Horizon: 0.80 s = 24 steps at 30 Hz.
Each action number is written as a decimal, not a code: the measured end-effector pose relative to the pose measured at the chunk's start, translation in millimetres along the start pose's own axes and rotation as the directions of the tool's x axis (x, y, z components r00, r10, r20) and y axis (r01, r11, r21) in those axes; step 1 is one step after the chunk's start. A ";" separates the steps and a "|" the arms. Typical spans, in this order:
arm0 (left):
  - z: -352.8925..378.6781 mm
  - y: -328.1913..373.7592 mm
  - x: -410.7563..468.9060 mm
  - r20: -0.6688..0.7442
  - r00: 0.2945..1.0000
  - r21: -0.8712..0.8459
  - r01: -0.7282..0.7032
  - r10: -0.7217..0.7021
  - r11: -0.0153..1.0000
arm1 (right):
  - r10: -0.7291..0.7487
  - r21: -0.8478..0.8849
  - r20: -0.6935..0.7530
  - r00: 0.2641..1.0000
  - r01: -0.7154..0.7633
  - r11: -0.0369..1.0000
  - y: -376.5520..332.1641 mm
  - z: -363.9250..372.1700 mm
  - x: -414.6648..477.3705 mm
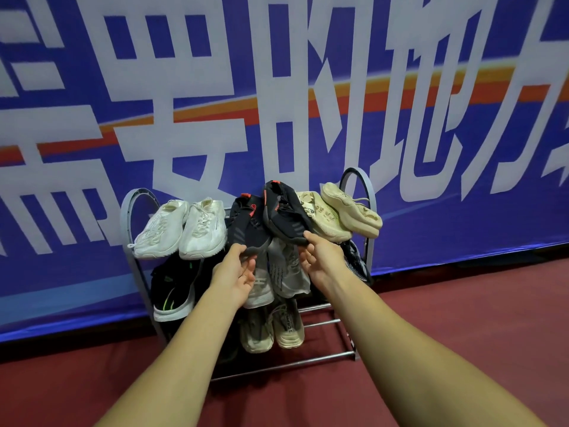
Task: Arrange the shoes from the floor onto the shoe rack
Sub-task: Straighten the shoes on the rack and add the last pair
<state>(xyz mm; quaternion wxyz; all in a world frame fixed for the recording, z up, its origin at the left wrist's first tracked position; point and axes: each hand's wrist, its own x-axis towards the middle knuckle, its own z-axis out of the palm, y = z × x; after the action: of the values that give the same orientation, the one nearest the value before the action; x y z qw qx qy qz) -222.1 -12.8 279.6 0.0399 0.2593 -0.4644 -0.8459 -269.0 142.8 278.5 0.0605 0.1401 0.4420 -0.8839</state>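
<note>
Left grip [237, 269]: grasping the toe of the left black shoe [246, 226], thumb on top and fingers curled beneath.
Right grip [320, 257]: grasping the toe of the right black shoe [286, 211] the same way.
Black pair: on the top tier of the rack [132, 211], heels toward the banner [308, 87], toes hanging over the front edge; the right one lies tilted, its side touching the beige pair.
Top tier: white pair [184, 229] on the left and beige pair [338, 214] on the right, with the black pair between them.
Middle tier: a black-and-green shoe [172, 288], a grey pair [283, 269] and a dark patterned shoe [354, 260] (mostly hidden behind the right forearm).
Bottom tier: a tan pair [274, 328]; bare rails show to its right.
Done: by my reading nearly everything, as each tier carries shoes.
Left: likely only squaring and letting go of the black pair; whether shoes wait on the floor [462, 334] outside this view cannot be told.
</note>
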 end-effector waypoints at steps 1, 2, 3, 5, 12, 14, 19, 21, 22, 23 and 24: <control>0.3 -2.0 1.2 -0.001 1.000 -0.023 0.001 -0.001 1.000 | 0.004 -0.015 -0.001 1.000 -0.004 1.000 0.6 0.3 1.0; 0.9 -3.6 1.9 0.000 1.000 -0.048 0.000 0.000 0.999 | 0.008 -0.026 -0.006 1.000 -0.008 1.000 1.2 0.8 1.9; 1.9 -4.6 1.7 0.001 1.000 -0.074 -0.004 0.005 0.997 | 0.013 -0.022 -0.009 1.000 -0.013 1.000 2.0 1.2 2.5; 4.4 -4.4 3.4 0.000 1.000 -0.116 -0.024 0.024 0.993 | 0.026 0.024 -0.007 1.000 -0.026 0.999 3.3 3.6 2.8; 8.5 -7.9 4.0 0.001 0.998 -0.117 -0.066 0.066 0.991 | 0.017 -0.030 0.013 1.000 -0.016 0.999 9.5 3.8 -2.2; 10.3 -8.1 0.7 0.026 0.997 -0.086 -0.067 0.069 0.994 | 0.016 -0.050 0.022 1.000 -0.015 0.999 5.7 0.5 -4.6; 14.7 -15.3 -8.1 0.095 0.995 0.024 -0.025 0.023 0.999 | -0.009 -0.114 0.000 1.000 0.009 0.993 -3.6 -10.3 -12.4; 19.6 -18.9 -12.0 0.121 0.993 0.057 -0.023 0.016 0.998 | -0.008 -0.125 -0.014 1.000 0.006 0.992 -9.6 -17.9 -17.9; 22.7 -20.6 -14.2 0.140 0.990 0.072 -0.025 0.015 0.997 | -0.009 -0.124 -0.023 1.000 0.006 0.992 -12.6 -22.0 -20.6; 26.3 -22.2 -16.4 0.164 0.986 0.088 -0.026 0.011 0.996 | -0.012 -0.128 -0.035 0.999 0.007 0.992 -15.4 -26.5 -21.7; 30.3 -24.6 -18.7 0.189 0.982 0.106 -0.022 0.002 0.994 | -0.017 -0.129 -0.052 0.999 0.010 0.992 -18.1 -31.3 -22.1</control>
<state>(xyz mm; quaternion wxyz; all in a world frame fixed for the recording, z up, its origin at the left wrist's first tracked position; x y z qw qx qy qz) -216.1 30.0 280.3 -0.0133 0.1769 -0.5125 -0.8402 -246.0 178.3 281.2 0.0516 0.1562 0.5005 -0.8499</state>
